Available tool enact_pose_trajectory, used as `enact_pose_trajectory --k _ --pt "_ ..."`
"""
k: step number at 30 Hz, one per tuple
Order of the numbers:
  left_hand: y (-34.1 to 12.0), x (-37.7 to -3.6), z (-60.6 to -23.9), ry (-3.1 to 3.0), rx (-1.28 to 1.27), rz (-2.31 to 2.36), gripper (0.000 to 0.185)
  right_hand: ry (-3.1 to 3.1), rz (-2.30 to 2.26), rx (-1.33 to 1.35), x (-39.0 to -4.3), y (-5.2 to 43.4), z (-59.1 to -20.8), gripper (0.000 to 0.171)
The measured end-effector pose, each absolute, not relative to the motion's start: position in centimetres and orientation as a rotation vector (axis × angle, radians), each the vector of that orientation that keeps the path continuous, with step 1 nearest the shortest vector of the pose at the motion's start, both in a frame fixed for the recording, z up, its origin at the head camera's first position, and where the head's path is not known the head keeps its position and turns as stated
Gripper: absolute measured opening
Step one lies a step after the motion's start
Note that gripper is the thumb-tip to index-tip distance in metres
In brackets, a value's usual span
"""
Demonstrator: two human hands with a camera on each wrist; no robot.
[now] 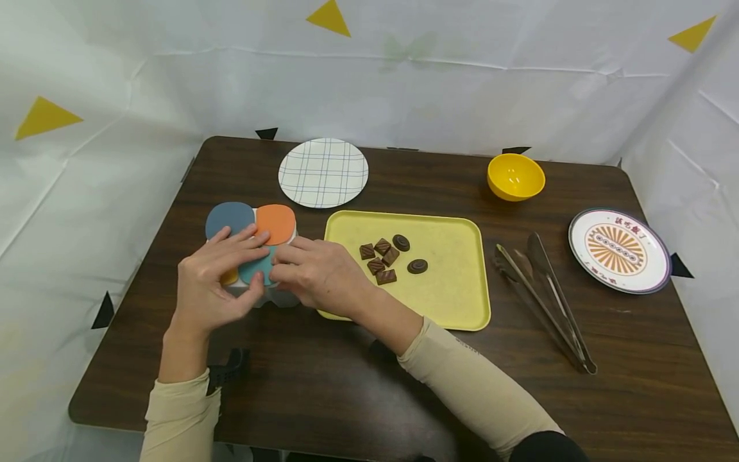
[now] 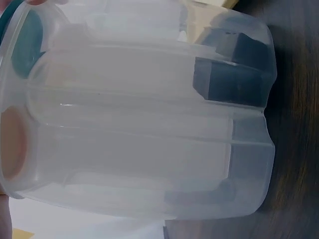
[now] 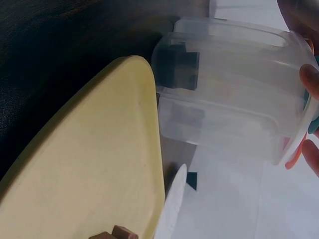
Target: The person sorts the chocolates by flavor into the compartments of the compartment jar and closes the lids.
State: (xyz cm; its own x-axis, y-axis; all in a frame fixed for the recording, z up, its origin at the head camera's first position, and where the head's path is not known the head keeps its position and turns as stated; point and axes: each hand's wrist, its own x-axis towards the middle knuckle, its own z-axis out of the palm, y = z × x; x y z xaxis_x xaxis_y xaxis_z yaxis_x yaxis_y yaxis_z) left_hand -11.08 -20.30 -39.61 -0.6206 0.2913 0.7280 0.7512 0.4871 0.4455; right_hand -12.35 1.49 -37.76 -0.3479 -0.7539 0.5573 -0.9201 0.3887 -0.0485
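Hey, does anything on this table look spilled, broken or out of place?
Nothing stands out. The chocolates lie loose but inside the yellow tray, the tongs lie flat beside it, and both hands, left hand and right hand, rest on the lidded container.

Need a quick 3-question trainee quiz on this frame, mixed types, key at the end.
1. True or false: both hands rest on the lidded container, not on the yellow tray.
2. Multiple choice: where do the chocolates lie? A) in the yellow bowl B) on the yellow tray C) on the checked plate
3. Fill in: the metal ___ lie on the table between the tray and the patterned plate.

Key:
1. True. The left hand and the right hand both lie on the coloured lids.
2. B
3. tongs
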Motion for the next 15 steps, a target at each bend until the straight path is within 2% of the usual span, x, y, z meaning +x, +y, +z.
enact_pose_trajectory --k 8,15 --pt "-20.30 -11.19 -39.37 -2.185 -0.822 -1.198 0.028 -2.194 0.585 1.416 -12.42 1.77 -38.29 0.010" --pt "-20.44 -11.13 -39.29 -2.187 -0.818 -1.188 0.024 -2.167 0.768 1.437 -12.59 2.34 -38.61 0.022"
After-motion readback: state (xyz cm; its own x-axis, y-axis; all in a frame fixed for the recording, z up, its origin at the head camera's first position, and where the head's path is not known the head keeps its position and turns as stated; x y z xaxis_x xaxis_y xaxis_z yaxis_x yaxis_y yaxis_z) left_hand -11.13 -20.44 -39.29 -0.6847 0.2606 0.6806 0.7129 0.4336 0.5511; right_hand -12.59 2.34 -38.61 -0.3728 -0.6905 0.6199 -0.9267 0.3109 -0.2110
